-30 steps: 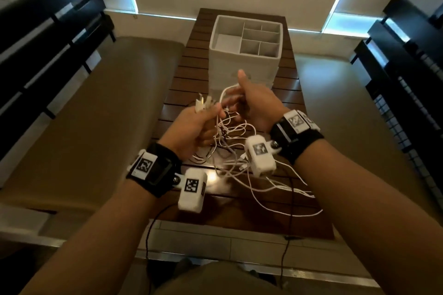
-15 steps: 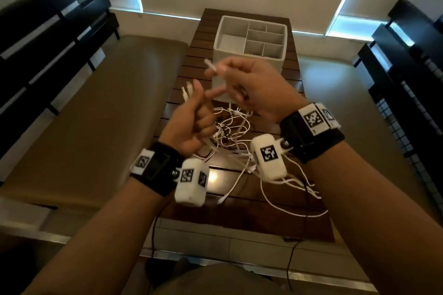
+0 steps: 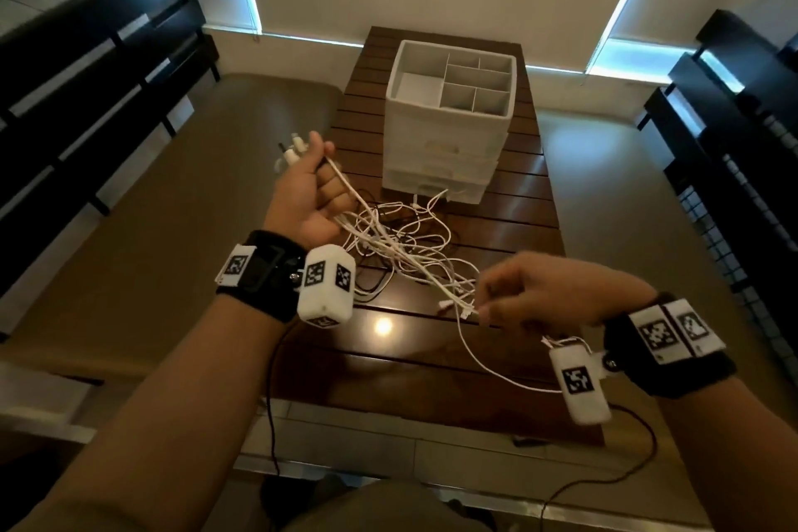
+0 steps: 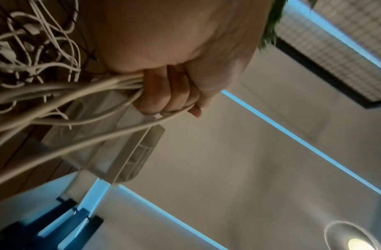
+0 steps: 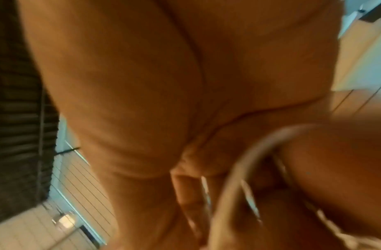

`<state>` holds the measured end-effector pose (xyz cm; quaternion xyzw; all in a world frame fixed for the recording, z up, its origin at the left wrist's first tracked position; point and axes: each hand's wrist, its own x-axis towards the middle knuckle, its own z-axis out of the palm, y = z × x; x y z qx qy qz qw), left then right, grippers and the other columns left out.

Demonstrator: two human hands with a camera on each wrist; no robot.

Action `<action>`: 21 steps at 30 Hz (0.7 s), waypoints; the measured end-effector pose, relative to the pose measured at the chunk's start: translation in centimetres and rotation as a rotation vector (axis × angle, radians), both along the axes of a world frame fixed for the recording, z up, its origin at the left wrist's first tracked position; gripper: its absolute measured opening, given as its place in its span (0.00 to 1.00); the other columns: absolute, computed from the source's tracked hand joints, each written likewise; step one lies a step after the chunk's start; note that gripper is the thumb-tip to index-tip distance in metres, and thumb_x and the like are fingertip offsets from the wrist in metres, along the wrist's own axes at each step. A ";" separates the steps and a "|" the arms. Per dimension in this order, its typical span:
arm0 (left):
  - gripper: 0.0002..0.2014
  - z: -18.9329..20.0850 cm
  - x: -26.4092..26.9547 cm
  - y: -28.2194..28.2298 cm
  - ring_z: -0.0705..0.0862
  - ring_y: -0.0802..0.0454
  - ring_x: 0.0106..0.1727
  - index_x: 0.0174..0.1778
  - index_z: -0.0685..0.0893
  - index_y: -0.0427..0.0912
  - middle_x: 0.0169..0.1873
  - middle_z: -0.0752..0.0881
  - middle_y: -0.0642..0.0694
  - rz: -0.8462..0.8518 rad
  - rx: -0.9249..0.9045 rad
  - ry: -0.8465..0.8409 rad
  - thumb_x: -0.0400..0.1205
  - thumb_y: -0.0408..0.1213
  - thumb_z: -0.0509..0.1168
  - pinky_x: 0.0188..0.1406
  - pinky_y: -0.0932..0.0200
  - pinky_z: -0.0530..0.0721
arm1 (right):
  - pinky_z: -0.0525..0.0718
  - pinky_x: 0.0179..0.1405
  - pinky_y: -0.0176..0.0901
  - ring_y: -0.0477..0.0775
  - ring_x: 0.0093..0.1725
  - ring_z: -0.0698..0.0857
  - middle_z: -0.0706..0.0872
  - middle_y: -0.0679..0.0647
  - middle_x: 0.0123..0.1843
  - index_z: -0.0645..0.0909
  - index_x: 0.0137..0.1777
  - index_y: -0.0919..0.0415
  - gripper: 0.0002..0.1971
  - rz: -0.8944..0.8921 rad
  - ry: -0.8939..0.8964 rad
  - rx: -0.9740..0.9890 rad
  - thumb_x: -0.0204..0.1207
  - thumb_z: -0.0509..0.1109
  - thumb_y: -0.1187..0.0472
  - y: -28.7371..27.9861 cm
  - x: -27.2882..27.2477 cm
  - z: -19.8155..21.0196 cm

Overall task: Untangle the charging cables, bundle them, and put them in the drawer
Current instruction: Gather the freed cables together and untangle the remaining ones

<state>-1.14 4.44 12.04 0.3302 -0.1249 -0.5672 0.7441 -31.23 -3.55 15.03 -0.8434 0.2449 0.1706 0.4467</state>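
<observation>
A tangle of white charging cables (image 3: pixel 401 238) lies on the brown slatted table (image 3: pixel 509 225), in front of a white drawer unit (image 3: pixel 449 143) with a divided tray on top. My left hand (image 3: pixel 308 190) is raised over the table's left edge and grips a bunch of cable ends, whose plugs (image 3: pixel 291 149) stick out above the fist. The cables (image 4: pixel 82 94) run out of its curled fingers (image 4: pixel 170 94). Lower right, my right hand (image 3: pixel 535 294) pinches cable ends (image 3: pixel 464 309) from the same bunch. The right wrist view is blurred, showing a cable loop (image 5: pixel 234 172) by the palm.
Padded benches with dark slatted backs run along both sides: left bench (image 3: pixel 164 207), right bench (image 3: pixel 613 186). A black cable (image 3: pixel 375 285) lies mixed into the tangle. The drawers in the unit are closed. Blinds cover the windows behind.
My right hand has dropped from beside the left hand, up by the drawer unit, down and right toward the table's near end. My left hand moved left, cables stretching between the two.
</observation>
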 end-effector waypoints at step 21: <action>0.16 -4.5 -7.5 3.5 0.58 0.60 0.19 0.51 0.86 0.39 0.23 0.61 0.53 -0.217 0.066 -0.325 0.92 0.46 0.60 0.17 0.64 0.57 | 0.79 0.29 0.39 0.47 0.33 0.82 0.90 0.60 0.49 0.75 0.77 0.63 0.20 -0.907 -0.800 0.644 0.86 0.67 0.70 -1.9 11.0 2.1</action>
